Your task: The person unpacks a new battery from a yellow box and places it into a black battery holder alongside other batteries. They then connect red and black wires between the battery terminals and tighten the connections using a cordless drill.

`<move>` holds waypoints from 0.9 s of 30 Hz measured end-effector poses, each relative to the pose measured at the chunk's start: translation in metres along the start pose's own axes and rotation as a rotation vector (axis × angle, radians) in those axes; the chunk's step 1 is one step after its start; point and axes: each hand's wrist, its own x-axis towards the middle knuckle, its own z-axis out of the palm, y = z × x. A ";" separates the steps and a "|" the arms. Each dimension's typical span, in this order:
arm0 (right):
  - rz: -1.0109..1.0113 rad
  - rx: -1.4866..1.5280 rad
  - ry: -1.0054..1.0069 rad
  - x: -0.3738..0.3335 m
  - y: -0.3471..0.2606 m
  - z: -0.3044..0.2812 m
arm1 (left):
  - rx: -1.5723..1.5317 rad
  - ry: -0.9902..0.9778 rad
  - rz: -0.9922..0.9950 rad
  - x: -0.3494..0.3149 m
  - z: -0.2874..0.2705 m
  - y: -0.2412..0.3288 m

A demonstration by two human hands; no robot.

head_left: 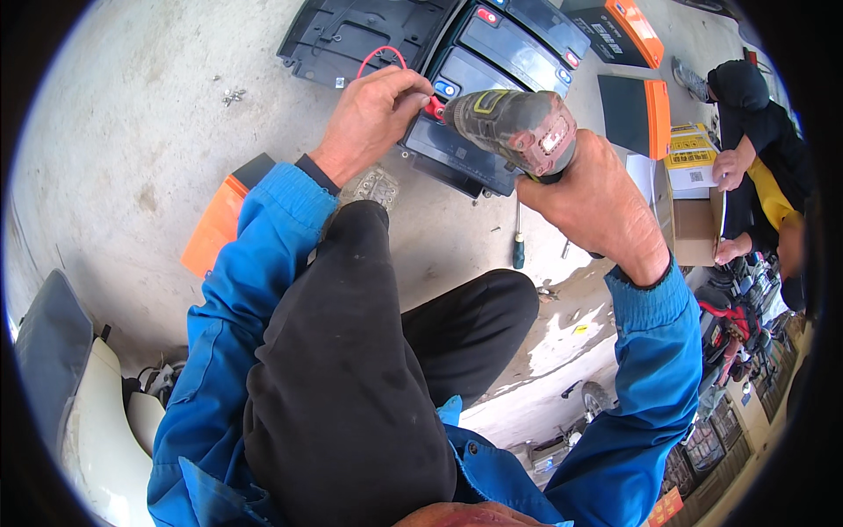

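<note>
My right hand (601, 198) is wrapped round the grip of a worn cordless drill (514, 127). The drill's nose points left, at a red terminal cover (435, 107) on a dark battery (457, 151). Beside that terminal, my left hand (378, 114) is closed in a pinch on a red cable (381, 49), which loops up behind the fingers. The exact spot of the pinch is partly hidden. More dark batteries (518, 44) with red and blue terminals sit side by side in a black plastic case, its open half (364, 35) lying to the left.
A screwdriver (519, 250) lies on the floor below the batteries. Small screws (233, 97) are scattered at left. Orange-and-black boxes (215, 224) stand at left and upper right. A co-worker's hands (729, 169) hold an open carton (695, 233) at right. A white-and-grey vehicle panel (101, 404) is at lower left.
</note>
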 end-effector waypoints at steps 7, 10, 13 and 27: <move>-0.008 -0.006 -0.011 0.003 0.003 -0.001 | -0.009 -0.036 -0.012 0.001 0.000 -0.002; -0.018 -0.033 -0.027 0.004 0.004 0.000 | -0.029 -0.050 -0.032 0.001 0.000 -0.002; -0.008 -0.021 -0.026 0.005 0.005 0.000 | -0.035 -0.052 -0.044 0.001 0.001 -0.002; 0.002 -0.025 -0.026 0.008 0.000 -0.002 | -0.078 -0.035 -0.047 -0.002 0.004 -0.001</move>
